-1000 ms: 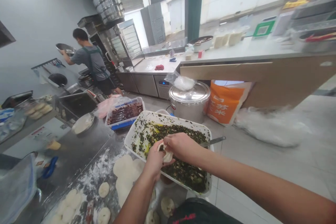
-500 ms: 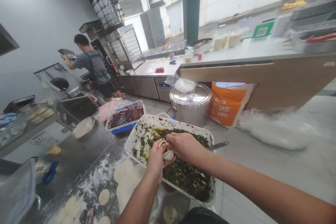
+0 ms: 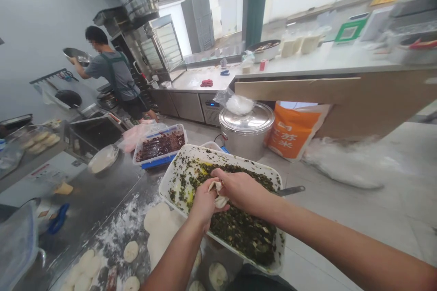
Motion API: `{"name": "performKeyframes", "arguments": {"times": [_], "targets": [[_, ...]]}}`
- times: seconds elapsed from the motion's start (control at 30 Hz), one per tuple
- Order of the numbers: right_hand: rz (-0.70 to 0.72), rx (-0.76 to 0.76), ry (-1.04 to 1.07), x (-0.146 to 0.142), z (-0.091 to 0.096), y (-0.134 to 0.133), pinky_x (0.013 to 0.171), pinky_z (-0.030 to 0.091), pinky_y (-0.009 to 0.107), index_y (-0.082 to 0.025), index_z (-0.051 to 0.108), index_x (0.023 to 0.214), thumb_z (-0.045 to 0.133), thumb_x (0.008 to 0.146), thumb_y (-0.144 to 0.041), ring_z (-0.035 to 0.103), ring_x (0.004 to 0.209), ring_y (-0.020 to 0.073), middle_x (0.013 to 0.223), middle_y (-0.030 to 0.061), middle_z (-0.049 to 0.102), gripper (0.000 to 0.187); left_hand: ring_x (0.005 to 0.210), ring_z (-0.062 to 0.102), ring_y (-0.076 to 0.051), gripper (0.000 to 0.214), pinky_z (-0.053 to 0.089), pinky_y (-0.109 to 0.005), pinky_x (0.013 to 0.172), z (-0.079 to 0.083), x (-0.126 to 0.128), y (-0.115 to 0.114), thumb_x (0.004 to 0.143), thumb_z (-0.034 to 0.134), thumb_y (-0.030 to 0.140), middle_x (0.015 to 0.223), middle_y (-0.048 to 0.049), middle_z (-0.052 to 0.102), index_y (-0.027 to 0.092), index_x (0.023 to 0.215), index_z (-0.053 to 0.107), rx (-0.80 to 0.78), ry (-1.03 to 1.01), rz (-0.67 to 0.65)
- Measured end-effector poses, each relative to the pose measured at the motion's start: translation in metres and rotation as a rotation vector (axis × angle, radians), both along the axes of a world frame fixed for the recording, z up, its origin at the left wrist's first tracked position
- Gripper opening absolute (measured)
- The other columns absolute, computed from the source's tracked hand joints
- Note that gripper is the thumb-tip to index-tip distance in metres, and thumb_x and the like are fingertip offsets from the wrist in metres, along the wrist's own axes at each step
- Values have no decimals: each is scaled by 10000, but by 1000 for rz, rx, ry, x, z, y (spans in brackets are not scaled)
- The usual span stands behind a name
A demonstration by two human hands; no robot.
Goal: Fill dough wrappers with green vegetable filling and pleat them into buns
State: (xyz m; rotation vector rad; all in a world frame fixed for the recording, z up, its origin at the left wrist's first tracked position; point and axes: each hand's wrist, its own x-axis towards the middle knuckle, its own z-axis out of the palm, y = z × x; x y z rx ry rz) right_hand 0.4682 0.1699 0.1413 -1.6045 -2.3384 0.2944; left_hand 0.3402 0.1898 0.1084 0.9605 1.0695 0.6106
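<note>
Between my two hands is a stuffed bun (image 3: 221,201) of white dough, its upper edge gathered in folds. My left hand (image 3: 204,202) cups it from the left and below. The fingers of my right hand (image 3: 235,188) pinch the dough at the top; the fingertips are partly hidden. Both hands are over a white tub (image 3: 170,182) of chopped green filling (image 3: 246,236), whose spoon handle (image 3: 291,190) sticks out at the right. Flattened dough rounds (image 3: 160,227) overlap on the floured table left of my forearm. Filled buns (image 3: 217,275) lie near the table's front edge.
A box of dark red filling (image 3: 160,145) stands beyond the tub. Behind it are a lidded steel pot (image 3: 246,118) and an orange sack (image 3: 297,129). A co-worker (image 3: 114,72) holds a metal bowl at the back left. A rolling pin (image 3: 111,277) lies at the front.
My right fingers have shifted slightly around the dough's edge, and its folds look different. The view has tilted a little. The co-worker still holds the bowl.
</note>
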Motion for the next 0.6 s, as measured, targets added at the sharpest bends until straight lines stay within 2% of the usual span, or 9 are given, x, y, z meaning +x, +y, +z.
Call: {"name": "performKeyframes", "arguments": {"times": [0.1,0.13,0.2,0.3,0.4,0.47,0.57,0.6], "targets": [[-4,-31,-20,1,-1,5,577,335,221,-168,538,848,444,730,-164,568,696,164,754,52,620,151,712,542,-156,314,468,-309,607,8,-6,1,657,478,205,813,-40,581,210,968,523,-49,-16,-14],[-20,-32,-32,1,-1,5,579,333,221,-169,546,771,433,747,-184,566,685,159,739,53,617,116,742,541,-164,318,468,-316,614,12,-9,1,670,480,235,846,-43,580,217,986,515,-69,-42,-9],[-65,-23,-33,0,3,3,571,326,218,-166,533,701,405,781,-232,558,659,149,703,51,608,164,786,536,-174,335,468,-326,621,17,-15,0,707,466,357,900,-50,573,225,1014,499,-115,-118,30],[-67,5,36,-5,9,-2,565,321,204,-173,517,729,373,808,-255,548,653,130,706,32,605,183,732,540,-167,459,466,-320,603,16,-17,-3,699,395,562,841,-55,576,196,946,520,-201,-241,173],[-29,-3,32,-12,12,-3,526,301,204,-174,513,735,401,786,-234,550,629,131,698,24,605,138,630,542,-151,519,458,-295,570,7,-10,-6,664,376,635,691,-37,561,168,824,533,-248,-330,331],[-22,-13,-19,-16,12,-2,492,279,214,-168,514,811,445,745,-205,557,607,146,678,27,609,103,589,540,-148,525,450,-281,546,1,-6,-7,652,383,647,635,-31,550,158,773,534,-221,-324,375],[48,12,-51,-18,13,-2,498,283,218,-173,478,987,515,672,-169,571,640,162,732,32,624,317,542,535,-143,531,441,-272,515,-2,-5,-10,636,402,652,611,-29,551,154,756,541,-182,-293,388],[84,23,-55,-17,13,-2,510,290,219,-179,491,975,523,666,-169,572,654,160,750,33,625,310,535,534,-142,535,438,-270,507,-2,-6,-11,636,400,653,614,-29,554,154,763,544,-183,-293,385]]}}
